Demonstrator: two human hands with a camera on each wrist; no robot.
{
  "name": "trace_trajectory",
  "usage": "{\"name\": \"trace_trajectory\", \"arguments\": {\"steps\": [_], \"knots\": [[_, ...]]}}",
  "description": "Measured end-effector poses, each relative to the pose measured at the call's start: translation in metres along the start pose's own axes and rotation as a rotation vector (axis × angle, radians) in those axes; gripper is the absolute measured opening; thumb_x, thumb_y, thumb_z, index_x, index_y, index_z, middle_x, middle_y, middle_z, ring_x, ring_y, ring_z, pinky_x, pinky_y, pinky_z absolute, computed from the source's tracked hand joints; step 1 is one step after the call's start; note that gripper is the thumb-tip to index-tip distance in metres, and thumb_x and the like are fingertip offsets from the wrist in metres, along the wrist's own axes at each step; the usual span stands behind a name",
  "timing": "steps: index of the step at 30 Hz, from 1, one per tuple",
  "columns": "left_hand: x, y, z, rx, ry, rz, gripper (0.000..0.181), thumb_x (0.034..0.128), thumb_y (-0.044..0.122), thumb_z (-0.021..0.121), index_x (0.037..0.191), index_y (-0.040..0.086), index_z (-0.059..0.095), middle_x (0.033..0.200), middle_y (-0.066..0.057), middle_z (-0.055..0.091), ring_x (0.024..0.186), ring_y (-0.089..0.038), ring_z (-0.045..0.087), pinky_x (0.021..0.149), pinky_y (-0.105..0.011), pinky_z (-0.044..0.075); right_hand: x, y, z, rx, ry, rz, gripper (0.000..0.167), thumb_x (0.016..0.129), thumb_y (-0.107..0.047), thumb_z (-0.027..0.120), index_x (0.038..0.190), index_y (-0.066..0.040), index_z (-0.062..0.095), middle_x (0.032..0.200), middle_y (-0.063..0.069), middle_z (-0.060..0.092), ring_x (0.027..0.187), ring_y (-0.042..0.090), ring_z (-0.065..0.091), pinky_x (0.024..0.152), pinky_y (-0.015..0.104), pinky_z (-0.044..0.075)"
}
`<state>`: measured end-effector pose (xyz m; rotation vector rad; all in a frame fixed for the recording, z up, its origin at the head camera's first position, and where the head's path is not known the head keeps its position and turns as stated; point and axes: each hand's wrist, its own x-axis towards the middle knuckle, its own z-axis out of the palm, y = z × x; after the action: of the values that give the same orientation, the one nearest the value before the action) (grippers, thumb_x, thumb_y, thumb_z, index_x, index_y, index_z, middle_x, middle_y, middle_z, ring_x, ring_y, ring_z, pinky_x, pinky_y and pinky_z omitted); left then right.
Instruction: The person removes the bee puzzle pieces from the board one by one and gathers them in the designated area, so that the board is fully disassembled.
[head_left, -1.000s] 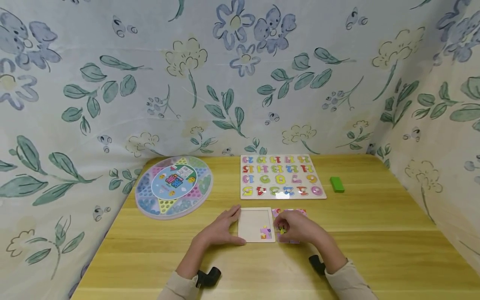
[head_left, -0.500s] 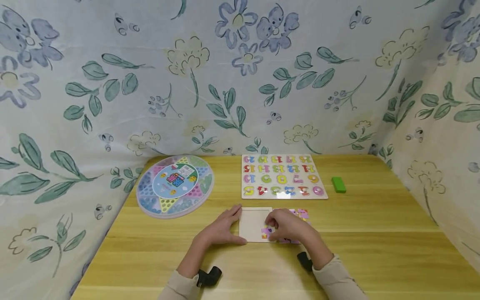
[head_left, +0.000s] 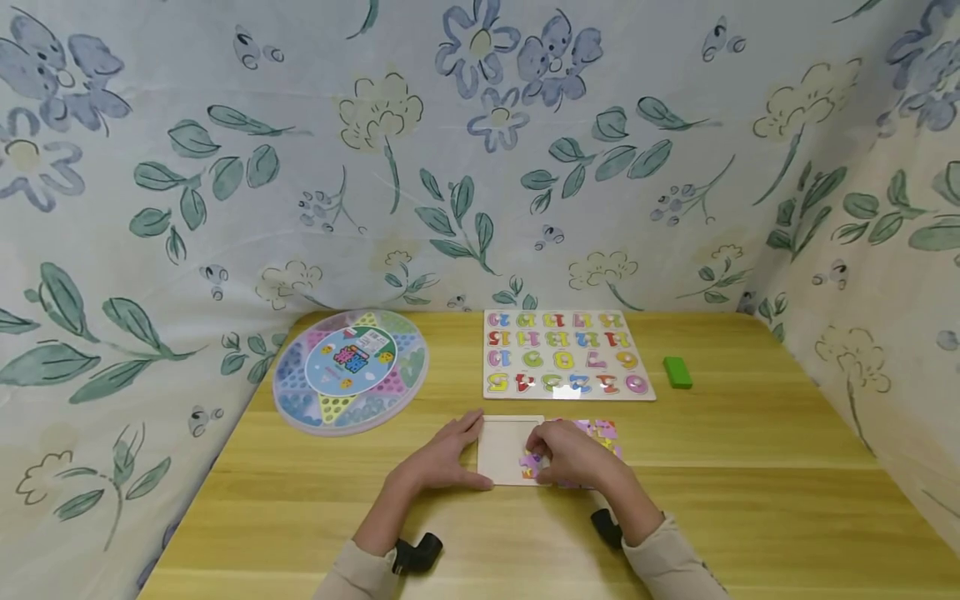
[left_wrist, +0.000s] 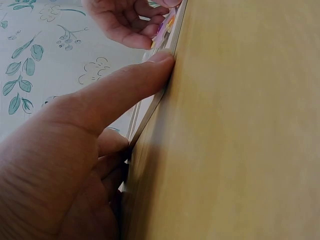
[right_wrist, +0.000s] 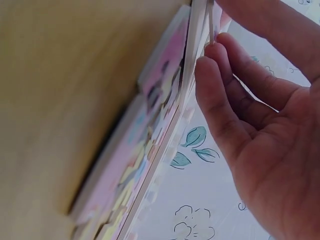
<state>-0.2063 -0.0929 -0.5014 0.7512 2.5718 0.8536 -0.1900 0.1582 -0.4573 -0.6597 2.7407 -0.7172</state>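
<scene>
A shallow, pale square puzzle tray (head_left: 502, 446) lies on the table in the head view. My left hand (head_left: 445, 457) holds it at the left, fingers by the far corner and thumb on the near edge. Pink and orange jigsaw pieces (head_left: 528, 467) sit in its near right corner. Above that corner my right hand (head_left: 573, 454) pinches a thin jigsaw piece (right_wrist: 215, 22), seen edge-on in the right wrist view; the hand hides most of it from the head camera. More colourful pieces (head_left: 606, 431) lie right of the tray, partly under the right hand.
Behind the tray lies a number board (head_left: 566, 360). A round Chinese checkers board (head_left: 350, 372) lies at the back left, and a green block (head_left: 677, 372) at the right. Floral cloth (head_left: 450, 167) hangs behind the wooden table (head_left: 750, 500).
My right hand has moved left from the loose pieces to the tray's near right corner, bringing a jigsaw piece with it. My left hand stays at the tray's left side.
</scene>
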Motion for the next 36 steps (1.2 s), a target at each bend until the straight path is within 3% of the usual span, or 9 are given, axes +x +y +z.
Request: {"name": "trace_trajectory", "arguments": {"steps": [8,14,25,36], "knots": [[0.000,-0.001,0.001,-0.005,0.005,0.000,0.107,0.0750,0.057,0.076,0.155,0.008,0.024,0.165,-0.003,0.015,0.151,-0.032,0.015,0.123,-0.051,0.018,-0.001,-0.003,0.000,-0.009,0.018,-0.009,0.028,0.068,-0.001,0.080,0.093,-0.005,0.069,0.080,-0.002,0.060,0.072,0.010,0.048,0.065,0.022,0.043],[0.001,0.000,-0.001,0.000,0.000,-0.007,0.108,0.0755,0.058,0.075,0.155,0.009,0.022,0.165,-0.003,0.014,0.152,-0.032,0.014,0.124,-0.050,0.016,-0.002,-0.002,-0.001,0.026,0.003,0.040,0.027,0.070,-0.003,0.080,0.094,-0.007,0.069,0.082,-0.002,0.062,0.074,0.011,0.051,0.066,0.023,0.046],[0.004,0.000,0.000,0.020,-0.009,0.007,0.107,0.0756,0.057,0.075,0.156,0.010,0.022,0.165,-0.003,0.013,0.152,-0.030,0.014,0.124,-0.048,0.016,-0.010,0.013,-0.010,0.064,0.031,0.006,0.028,0.069,-0.001,0.080,0.094,-0.004,0.067,0.079,-0.001,0.063,0.073,0.013,0.055,0.063,0.020,0.047],[0.001,-0.002,0.000,0.021,-0.013,0.016,0.108,0.0762,0.057,0.075,0.156,0.009,0.020,0.165,-0.004,0.012,0.152,-0.031,0.013,0.124,-0.048,0.015,-0.025,0.025,-0.016,0.059,0.023,0.060,0.029,0.068,-0.005,0.084,0.093,-0.005,0.068,0.079,-0.001,0.060,0.073,0.012,0.051,0.063,0.021,0.044]]}}
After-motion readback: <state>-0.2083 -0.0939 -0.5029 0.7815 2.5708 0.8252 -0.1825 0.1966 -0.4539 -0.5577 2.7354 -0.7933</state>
